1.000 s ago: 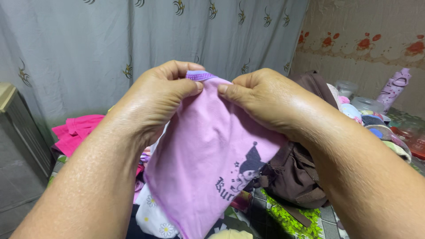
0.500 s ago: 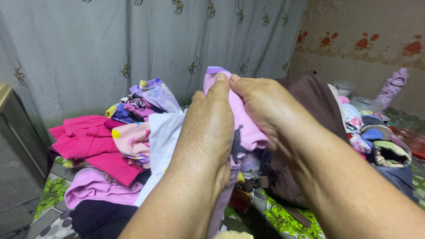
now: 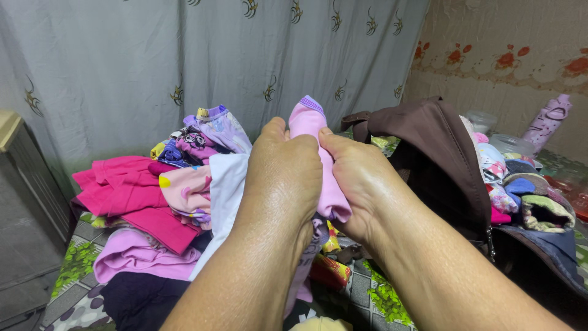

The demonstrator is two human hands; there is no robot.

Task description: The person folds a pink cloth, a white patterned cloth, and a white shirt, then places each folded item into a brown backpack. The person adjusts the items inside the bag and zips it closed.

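A home room, grey patterned curtain point(image 3: 153, 55), floral wallpaper point(image 3: 508, 55), heap of children's clothes point(image 3: 165, 196) on a leaf-print worktop point(image 3: 73, 270), brown bag point(image 3: 441, 153), plastic containers point(image 3: 508, 142)

Pink garment point(image 3: 318, 165), purple-trimmed edge

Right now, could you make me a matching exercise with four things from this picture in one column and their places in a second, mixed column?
Things:
1. light pink folded cloth
2. brown fabric bag
3. bright pink folded garments
4. grey patterned curtain

Places:
A. far left of the pile
B. behind everything
C. between both hands
D. right of the hands

Pairs: 1-C, 2-D, 3-A, 4-B
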